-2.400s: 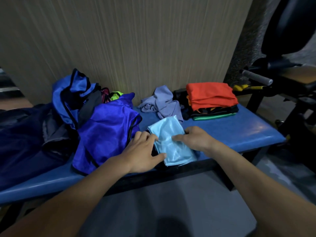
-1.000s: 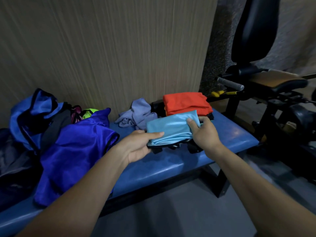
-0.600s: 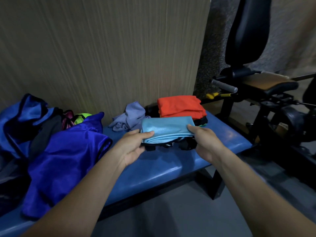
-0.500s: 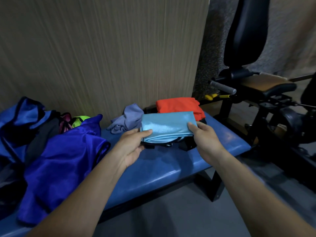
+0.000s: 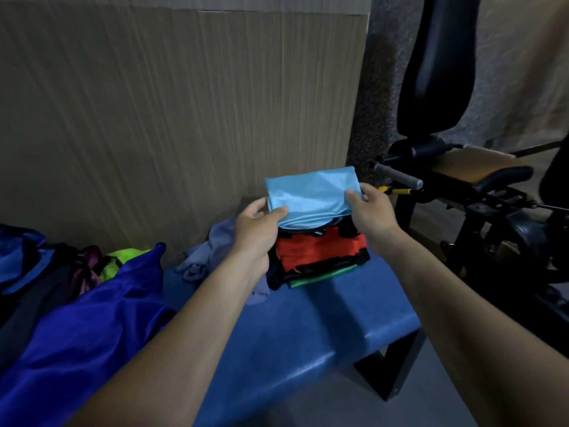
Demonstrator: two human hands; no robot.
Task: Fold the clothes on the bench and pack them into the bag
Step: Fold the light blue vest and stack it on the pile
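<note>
The blue counter [image 5: 308,328] carries a stack of folded clothes [image 5: 320,254] at its far right. Directly above that stack a folded light-blue garment [image 5: 311,195] is held level, long axis left to right, clear of it. The left hand [image 5: 258,223] and right hand [image 5: 369,208] are each closed on one end, equally near.

Blue bench [image 5: 295,328] under folded stack [image 5: 320,257], loose clothes [image 5: 77,318]

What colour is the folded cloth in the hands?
Light blue, slightly shiny folded cloth; head view.
</note>
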